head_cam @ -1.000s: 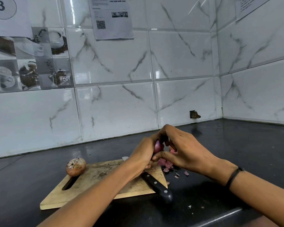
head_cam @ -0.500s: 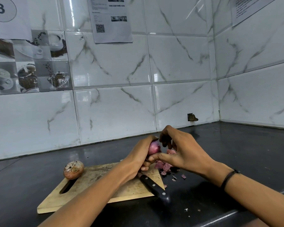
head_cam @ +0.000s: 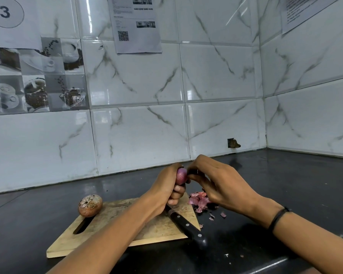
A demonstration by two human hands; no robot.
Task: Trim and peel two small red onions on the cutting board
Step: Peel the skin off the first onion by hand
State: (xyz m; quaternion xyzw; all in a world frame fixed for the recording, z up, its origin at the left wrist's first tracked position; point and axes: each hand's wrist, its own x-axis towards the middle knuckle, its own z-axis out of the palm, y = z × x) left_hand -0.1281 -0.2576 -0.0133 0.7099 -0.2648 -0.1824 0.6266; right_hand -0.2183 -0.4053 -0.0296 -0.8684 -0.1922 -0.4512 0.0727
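Nearest to the front edge of the bench [head_cam: 297, 190], two bare forearms come in, and the right wrist has a thin black band [head_cam: 278, 218]. A wooden cutting board [head_cam: 127, 232] lies at an angle on the dark bench, near the front edge. A knife [head_cam: 186, 227] with a black riveted handle lies across the right side of the board. The end of its handle passes over the board's edge and its blade runs under the left hand [head_cam: 165, 192]. Just beside the board on its right, a small heap of pink peels [head_cam: 199, 200] lies on the bench, with a few loose bits nearer to the front. Above the far right part of the board, the left hand's grip is closed round a red onion [head_cam: 181, 176], lifted off the board and showing smooth purple skin. The right hand [head_cam: 223, 187] meets it from the right, its fingertips in a narrow grip pinching the onion's side. At the left end of the board an unpeeled onion [head_cam: 90, 205] with dry brown skin sits at the far end of the handle slot. Behind, the bench reaches the white marble tiles [head_cam: 139, 139], which meet at its back right corner. Printed paper sheets [head_cam: 137, 24] hang on the wall.
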